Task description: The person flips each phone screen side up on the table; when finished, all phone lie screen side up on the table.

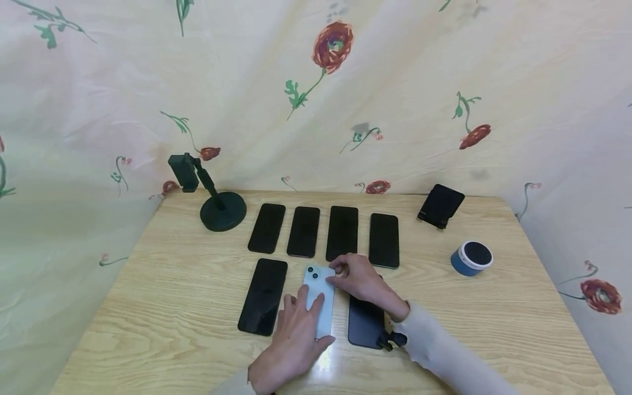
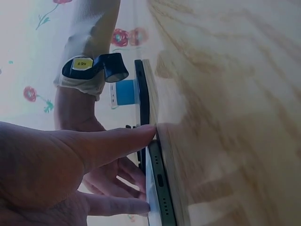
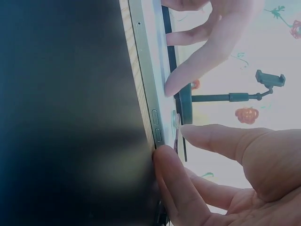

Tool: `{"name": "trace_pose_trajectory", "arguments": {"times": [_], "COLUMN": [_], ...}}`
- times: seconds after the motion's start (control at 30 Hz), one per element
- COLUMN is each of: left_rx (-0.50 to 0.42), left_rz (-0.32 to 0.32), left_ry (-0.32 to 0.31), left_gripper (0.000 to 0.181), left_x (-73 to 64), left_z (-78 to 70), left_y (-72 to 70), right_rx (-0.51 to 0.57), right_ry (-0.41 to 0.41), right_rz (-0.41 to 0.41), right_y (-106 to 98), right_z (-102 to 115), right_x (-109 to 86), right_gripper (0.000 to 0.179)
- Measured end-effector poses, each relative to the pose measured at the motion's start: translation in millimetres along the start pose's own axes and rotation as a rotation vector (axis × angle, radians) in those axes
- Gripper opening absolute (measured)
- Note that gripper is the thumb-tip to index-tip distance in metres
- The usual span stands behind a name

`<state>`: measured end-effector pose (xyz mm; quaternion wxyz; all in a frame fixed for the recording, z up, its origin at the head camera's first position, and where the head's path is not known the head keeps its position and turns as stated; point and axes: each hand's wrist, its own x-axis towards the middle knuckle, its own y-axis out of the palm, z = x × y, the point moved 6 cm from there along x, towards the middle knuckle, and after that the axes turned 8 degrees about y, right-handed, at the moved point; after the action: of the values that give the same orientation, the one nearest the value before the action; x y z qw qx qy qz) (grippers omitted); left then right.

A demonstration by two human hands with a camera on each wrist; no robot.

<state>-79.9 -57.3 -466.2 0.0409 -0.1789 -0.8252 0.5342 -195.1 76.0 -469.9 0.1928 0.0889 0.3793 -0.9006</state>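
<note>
A light blue smartphone (image 1: pixel 325 321) lies back side up on the table, its twin camera lenses at the far end. My left hand (image 1: pixel 293 340) rests on it with fingers fairly straight, fingertips pressing the back; in the left wrist view its thumb (image 2: pixel 136 136) touches the phone's bottom corner. My right hand (image 1: pixel 357 277) pinches the far right corner of the phone. Up close in the right wrist view, fingertips (image 3: pixel 171 162) meet the side edge below the buttons, while the thumb lies by the camera lenses. A thin edge shows under that thumb; I cannot tell what it is.
Black smartphones lie around: one (image 1: pixel 263 296) left, one (image 1: pixel 365 326) under the right wrist, several (image 1: pixel 303 232) in a row behind. A black phone stand (image 1: pixel 223 214) stands back left. A small folding stand (image 1: pixel 441 206) and a blue-and-white round container (image 1: pixel 465 263) are at right.
</note>
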Motion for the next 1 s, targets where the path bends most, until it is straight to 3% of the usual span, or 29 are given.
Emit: {"name": "trace_pose_trajectory", "arguments": {"times": [0.27,0.47,0.73,1.0], "left_rx": [-0.034,-0.001,0.010,-0.033], "left_rz": [0.015,0.021,0.010,0.015], "left_ry": [0.013,0.020,0.038,0.045], "left_gripper": [0.077,0.078,0.078,0.077], "left_x": [1.1,1.9,1.1,-0.8], "left_z": [-1.5,-3.5,-3.4,-0.4], "left_y": [3.1,3.5,2.4,0.5], "right_rx": [0.016,0.006,0.000,0.111], "right_ry": [-0.016,-0.012,0.038,0.081], "right_rz": [-0.023,-0.057,-0.055,-0.025], "right_y": [2.1,3.1,5.0,7.8], "right_z": [0.1,0.6,0.9,-1.8], "right_x": [-3.2,-3.4,-4.1,-5.3], "right_gripper": [0.032,0.030,0.028,0.029]}}
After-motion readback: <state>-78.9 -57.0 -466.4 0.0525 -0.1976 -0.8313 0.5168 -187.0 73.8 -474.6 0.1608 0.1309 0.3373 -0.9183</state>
